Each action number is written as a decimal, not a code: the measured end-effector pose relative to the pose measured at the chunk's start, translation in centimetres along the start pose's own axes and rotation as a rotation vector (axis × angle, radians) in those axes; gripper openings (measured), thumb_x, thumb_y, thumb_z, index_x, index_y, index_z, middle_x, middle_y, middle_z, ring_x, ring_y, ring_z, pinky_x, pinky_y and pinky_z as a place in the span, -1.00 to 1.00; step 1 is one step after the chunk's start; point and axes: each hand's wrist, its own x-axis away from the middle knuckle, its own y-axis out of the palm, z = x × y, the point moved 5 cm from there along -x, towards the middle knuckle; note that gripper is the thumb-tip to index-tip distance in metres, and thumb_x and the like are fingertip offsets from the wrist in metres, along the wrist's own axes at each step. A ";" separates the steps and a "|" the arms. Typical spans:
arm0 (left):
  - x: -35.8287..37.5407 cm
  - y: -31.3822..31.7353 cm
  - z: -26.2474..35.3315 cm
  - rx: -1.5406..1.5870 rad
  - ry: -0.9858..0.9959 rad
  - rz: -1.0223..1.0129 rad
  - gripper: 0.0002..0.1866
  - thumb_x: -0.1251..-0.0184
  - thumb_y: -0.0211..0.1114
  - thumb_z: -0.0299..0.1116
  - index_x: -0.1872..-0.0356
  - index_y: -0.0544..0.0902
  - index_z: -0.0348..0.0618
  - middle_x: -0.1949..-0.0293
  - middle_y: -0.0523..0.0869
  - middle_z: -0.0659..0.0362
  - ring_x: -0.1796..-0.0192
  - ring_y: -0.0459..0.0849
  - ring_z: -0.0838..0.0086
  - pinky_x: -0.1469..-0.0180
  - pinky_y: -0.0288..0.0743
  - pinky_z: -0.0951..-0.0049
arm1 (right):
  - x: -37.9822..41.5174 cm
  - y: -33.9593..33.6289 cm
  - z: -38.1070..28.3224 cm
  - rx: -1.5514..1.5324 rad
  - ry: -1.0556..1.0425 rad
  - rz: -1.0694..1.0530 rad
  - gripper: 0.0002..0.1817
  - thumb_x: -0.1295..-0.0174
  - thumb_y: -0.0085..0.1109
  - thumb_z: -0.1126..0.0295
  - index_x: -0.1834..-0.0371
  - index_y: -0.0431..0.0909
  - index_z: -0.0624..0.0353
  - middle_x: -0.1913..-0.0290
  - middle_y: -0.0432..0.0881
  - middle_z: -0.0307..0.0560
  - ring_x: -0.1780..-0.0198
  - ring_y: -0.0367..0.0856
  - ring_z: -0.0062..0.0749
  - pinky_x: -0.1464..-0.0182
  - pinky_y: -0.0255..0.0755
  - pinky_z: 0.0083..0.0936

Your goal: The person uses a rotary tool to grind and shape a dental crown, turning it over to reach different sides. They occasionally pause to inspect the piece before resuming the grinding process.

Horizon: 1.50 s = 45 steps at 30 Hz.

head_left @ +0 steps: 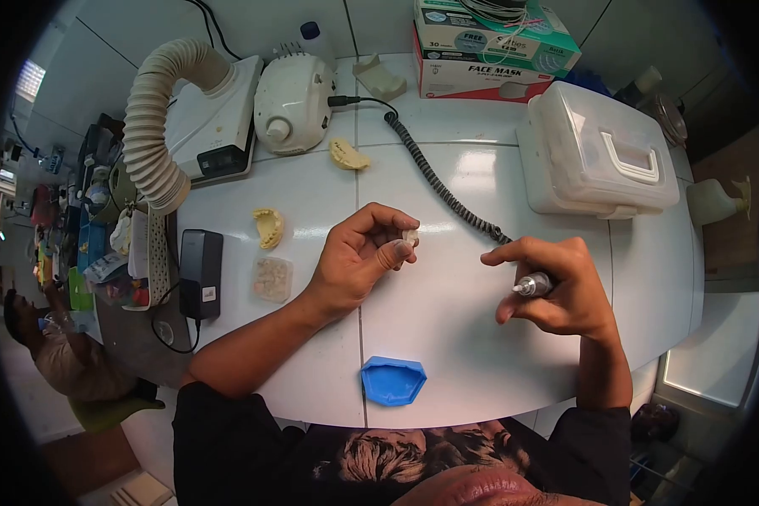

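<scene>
Between the thumb and fingertips of my left hand point(363, 253) is a small whitish piece point(411, 235); its exact kind is too small to make out. My right hand point(565, 287) holds a silver rotary handpiece point(533, 285), its tip pointing left toward my other hand but well apart from it. The index finger and thumb of that hand are spread, while the tool lies in the grip of the hand. A coiled black cord point(438, 179) runs from behind the right hand to the white control unit point(293, 105) at the back.
Yellowish dental casts point(268, 228) point(347, 155) and a small clear box point(272, 279) lie left of centre. A blue mould point(393, 381) sits near the front edge. A hose point(150, 110), black power adapter point(201, 274), white case point(599, 152) and mask boxes point(489, 63) surround the worktop. Another person point(76, 354) sits far left.
</scene>
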 end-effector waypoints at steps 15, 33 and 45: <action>0.2 0.6 0.2 -0.092 -0.006 -0.055 -0.69 -0.57 0.44 -0.60 -0.22 0.61 -0.29 -0.08 0.74 0.11 -0.18 0.78 0.48 -0.30 0.71 0.42 | -0.8 4.5 1.9 0.371 -0.077 0.178 -0.69 -0.58 0.30 0.09 0.10 0.59 0.13 0.32 0.63 -0.08 0.42 0.68 -0.02 0.40 0.49 -0.15; 0.0 0.6 0.0 -0.078 0.019 -0.057 -0.67 -0.54 0.47 -0.60 -0.22 0.62 -0.25 -0.08 0.74 0.16 -0.15 0.75 0.54 -0.31 0.67 0.43 | 0.3 1.6 -0.5 0.316 -0.054 0.343 -0.72 -0.32 0.58 0.38 0.02 0.68 0.14 0.31 0.76 -0.03 0.38 0.79 -0.07 0.33 0.59 -0.27; -0.9 1.3 0.1 -0.156 0.079 -0.096 -0.72 -0.57 0.46 -0.54 -0.20 0.64 -0.24 -0.02 0.75 0.19 -0.10 0.76 0.53 -0.25 0.67 0.44 | 11.4 -10.2 2.8 0.096 0.121 1.349 -0.26 -0.11 0.00 0.67 -0.46 0.66 0.22 -0.61 0.52 0.21 -0.75 0.32 0.07 -0.73 0.20 0.13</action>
